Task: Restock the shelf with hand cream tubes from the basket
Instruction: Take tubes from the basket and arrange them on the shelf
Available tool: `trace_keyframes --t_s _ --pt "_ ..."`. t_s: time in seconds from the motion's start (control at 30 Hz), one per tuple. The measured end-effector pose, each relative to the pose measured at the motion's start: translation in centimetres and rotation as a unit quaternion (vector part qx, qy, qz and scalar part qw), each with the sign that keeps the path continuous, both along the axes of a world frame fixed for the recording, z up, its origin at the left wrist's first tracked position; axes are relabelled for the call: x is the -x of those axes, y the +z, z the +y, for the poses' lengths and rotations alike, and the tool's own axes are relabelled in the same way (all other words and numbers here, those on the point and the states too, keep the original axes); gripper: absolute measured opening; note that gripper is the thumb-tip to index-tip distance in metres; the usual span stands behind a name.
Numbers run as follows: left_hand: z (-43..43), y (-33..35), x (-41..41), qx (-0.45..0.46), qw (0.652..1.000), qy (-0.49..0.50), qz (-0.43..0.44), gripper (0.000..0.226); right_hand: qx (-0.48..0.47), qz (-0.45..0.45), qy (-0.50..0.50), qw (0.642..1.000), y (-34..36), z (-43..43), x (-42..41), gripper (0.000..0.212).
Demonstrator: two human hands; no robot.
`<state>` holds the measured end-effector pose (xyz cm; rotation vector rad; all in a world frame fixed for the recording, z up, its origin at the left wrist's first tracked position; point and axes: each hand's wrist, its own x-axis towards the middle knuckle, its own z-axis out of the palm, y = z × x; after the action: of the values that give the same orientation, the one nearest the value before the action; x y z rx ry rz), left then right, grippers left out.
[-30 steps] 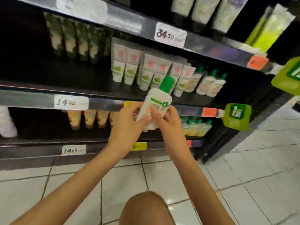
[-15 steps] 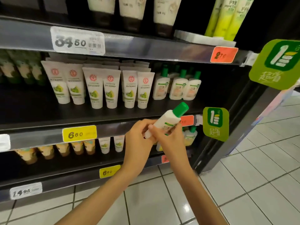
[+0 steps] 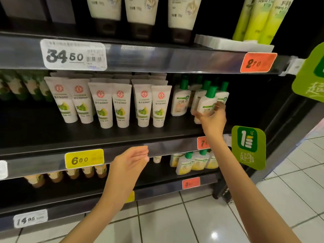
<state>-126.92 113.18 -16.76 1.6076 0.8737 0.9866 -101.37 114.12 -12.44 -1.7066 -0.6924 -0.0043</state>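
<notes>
On the left, above the yellow price tag [image 3: 84,158], the left hand [image 3: 129,162] now hangs in front of the shelf rail with its fingers loosely extended and holding nothing. Half a second ago it shared the load with its partner. Behind and above it, a row of white tubes [image 3: 115,104] stands cap-down on the middle shelf [image 3: 52,135], apparently untouched.

Moving right, we find the green-capped bottle [image 3: 206,104], which both hands held low in front of the rail a moment ago. It has been lifted onto the shelf's right-hand section, just in front of the matching bottles [image 3: 180,100] already stocked there. The right hand [image 3: 213,120] alone carries it, fingers and thumb curled round its lower body. That hand hides the base, so we cannot tell whether the bottle rests on the shelf or is just above it.

We read the handover as the placing step nearly done: one more bottle is about to join its kind, with release still to come.

The bottle's long axis runs close to vertical. Earlier it was slanted steeply; now its green cap points up and leans slightly right, and the printed label faces us. Farther right, a green sign [image 3: 248,146] juts from the rail.
</notes>
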Motion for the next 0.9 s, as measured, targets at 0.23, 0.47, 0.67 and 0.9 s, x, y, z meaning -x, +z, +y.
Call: trace_keyframes --t_s 0.23,0.47,0.67,0.9 --pt "-0.1 -1.2 -0.4 0.002 0.999 0.018 0.031 0.025 0.037 0.044 -0.112 0.992 -0.3 1.5 -3.7 0.066" --pt "0.1 -1.9 0.5 -0.005 0.998 0.02 0.058 0.03 0.048 0.015 -0.131 0.99 -1.0 1.5 -4.8 0.07" --pt "0.1 -1.6 0.9 -0.003 0.995 0.052 0.08 0.026 0.011 0.001 -0.162 0.987 -1.3 0.9 -2.0 0.084" --pt "-0.2 -1.3 1.0 0.013 0.996 0.053 0.069 0.023 -0.022 -0.13 0.044 0.99 -0.6 4.0 2.8 0.052"
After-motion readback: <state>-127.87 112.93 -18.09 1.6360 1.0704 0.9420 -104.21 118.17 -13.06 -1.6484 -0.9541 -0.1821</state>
